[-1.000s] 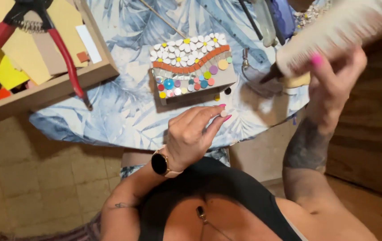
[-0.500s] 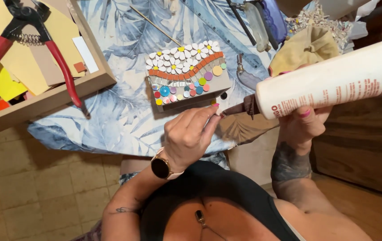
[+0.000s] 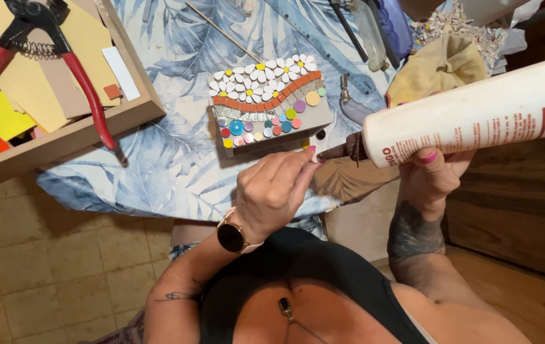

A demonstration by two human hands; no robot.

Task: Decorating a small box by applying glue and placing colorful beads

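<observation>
Glue bottle has dropped lower since the earlier frame, lying near-horizontal, nozzle leftward, gripped by right hand. Left hand fingertips pinch narrow at the nozzle tip, just below the mosaic block.

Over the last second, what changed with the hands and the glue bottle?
The right hand brought the white glue bottle down from its raised position and levelled it, its brown nozzle now meeting the fingertips of the left hand, which lifted slightly toward it. The mosaic block, red pliers and wooden tray stayed put.
</observation>
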